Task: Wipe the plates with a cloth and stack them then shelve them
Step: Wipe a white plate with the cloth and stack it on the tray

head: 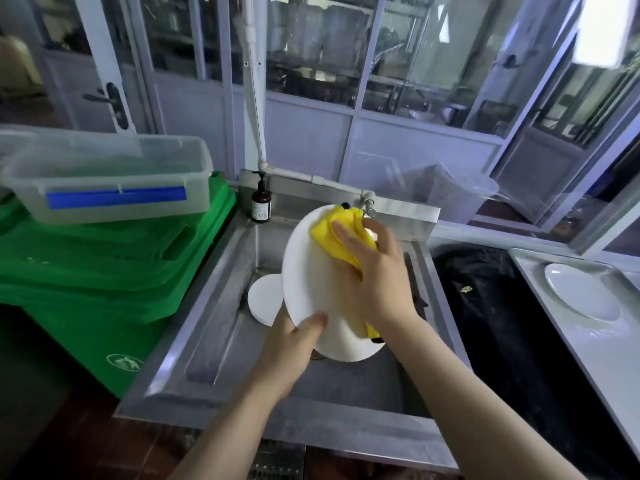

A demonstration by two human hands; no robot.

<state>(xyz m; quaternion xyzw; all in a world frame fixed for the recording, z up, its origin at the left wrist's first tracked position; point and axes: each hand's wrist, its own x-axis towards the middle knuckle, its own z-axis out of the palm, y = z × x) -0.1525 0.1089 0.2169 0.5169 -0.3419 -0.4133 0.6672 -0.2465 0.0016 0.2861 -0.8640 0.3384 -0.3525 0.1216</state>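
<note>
white plate [308,271] over sink [214,327], left hand [294,344] gripping its rim, right hand [374,271] flat on yellow cloth [332,233]

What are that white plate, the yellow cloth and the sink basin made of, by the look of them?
Plate: smooth, glossy white, probably glazed ceramic, though melamine would look alike. Yellow cloth: soft woven fabric, matte; it bunches and folds under the right hand. Sink: brushed stainless steel, judging by its grey sheen and streaky reflections.

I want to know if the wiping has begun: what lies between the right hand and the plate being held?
In the head view, the yellow cloth lies between the right hand and the plate, which the left hand grips at its lower rim.
</note>
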